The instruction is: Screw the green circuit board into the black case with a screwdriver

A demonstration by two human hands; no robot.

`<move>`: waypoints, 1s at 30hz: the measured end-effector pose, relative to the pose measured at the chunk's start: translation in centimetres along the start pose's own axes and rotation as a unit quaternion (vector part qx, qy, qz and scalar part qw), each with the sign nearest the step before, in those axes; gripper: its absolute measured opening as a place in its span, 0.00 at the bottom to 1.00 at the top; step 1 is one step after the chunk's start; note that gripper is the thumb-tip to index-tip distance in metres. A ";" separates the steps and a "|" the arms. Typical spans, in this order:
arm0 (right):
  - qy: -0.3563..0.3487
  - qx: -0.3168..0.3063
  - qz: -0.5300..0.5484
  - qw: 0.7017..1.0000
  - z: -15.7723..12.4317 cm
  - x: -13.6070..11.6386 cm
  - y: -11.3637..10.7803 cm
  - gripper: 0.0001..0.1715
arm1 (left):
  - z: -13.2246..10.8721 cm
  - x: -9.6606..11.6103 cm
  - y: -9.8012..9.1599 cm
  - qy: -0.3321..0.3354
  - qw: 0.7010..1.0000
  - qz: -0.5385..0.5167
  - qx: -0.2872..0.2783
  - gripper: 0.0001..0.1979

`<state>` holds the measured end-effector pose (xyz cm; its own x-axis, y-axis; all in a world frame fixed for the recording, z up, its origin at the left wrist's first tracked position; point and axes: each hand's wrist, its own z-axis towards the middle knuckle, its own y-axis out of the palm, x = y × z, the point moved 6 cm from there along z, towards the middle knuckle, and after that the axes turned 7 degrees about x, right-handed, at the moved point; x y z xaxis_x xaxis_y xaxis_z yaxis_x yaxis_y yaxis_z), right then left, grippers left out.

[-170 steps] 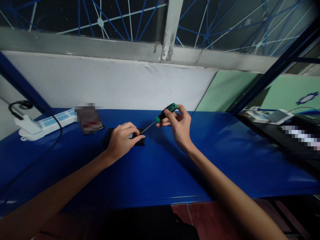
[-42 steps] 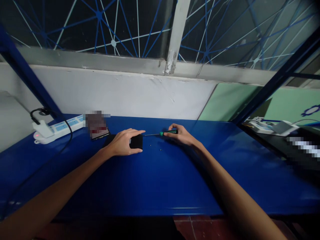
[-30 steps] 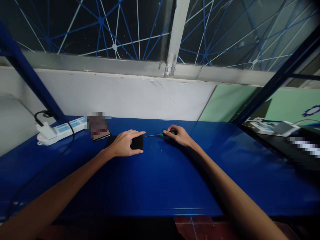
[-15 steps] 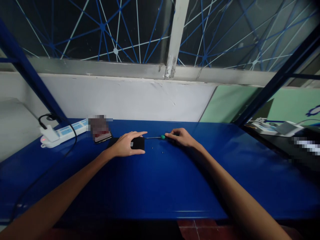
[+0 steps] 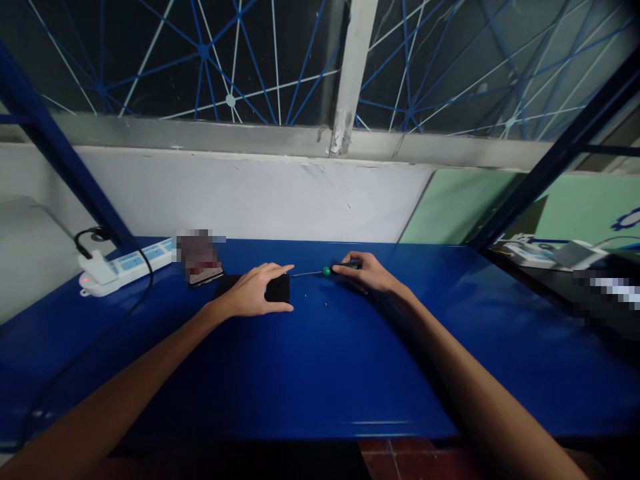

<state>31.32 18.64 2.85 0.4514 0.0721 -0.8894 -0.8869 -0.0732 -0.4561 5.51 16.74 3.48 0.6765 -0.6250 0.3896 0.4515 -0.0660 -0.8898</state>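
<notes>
My left hand lies over a flat black device on the blue table, thumb and fingers round its edges. My right hand is closed on the green-and-black handle of a thin screwdriver, held low near the tabletop with the shaft pointing left toward the device. Two tiny screws lie on the table between my hands.
A white power strip with a plugged-in adapter and black cable lies at the back left. A blurred object over a phone sits behind the device. A white wall and window frame stand behind; another dark desk is at right.
Since 5.7 s ago my right hand has lowered the screwdriver from the device to the tabletop. In the last second both hands have hardly shifted; the camera tilted slightly.
</notes>
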 end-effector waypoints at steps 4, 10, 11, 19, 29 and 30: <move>-0.062 0.055 -0.081 0.993 0.1 -0.7 -0.3 0.30 | 0.0 0.0 0.1 0.003 1.000 0.005 0.000 0.46; -0.016 0.019 -0.023 0.999 0.0 0.0 0.1 0.24 | -0.1 -0.6 0.4 0.002 1.000 0.001 0.002 0.45; -0.001 0.006 -0.007 1.000 0.0 0.2 0.3 0.25 | -0.1 -0.6 0.4 0.003 1.000 0.000 0.004 0.45; -0.054 0.059 -0.117 0.990 0.1 -0.5 -0.1 0.31 | 0.0 -0.6 0.5 -0.001 1.000 0.002 0.006 0.45; -0.055 0.060 -0.063 0.995 0.1 -0.6 -0.3 0.26 | 0.0 -0.3 0.2 0.008 1.000 0.010 0.006 0.44; -0.068 0.073 -0.087 0.991 0.0 -0.8 -0.5 0.26 | 0.0 -0.2 0.2 0.011 1.000 0.012 0.008 0.44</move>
<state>31.36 18.65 3.79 0.5895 0.2059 -0.7811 -0.8065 0.0961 -0.5833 5.43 16.84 3.16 0.6743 -0.6429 0.3635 0.4447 -0.0395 -0.8948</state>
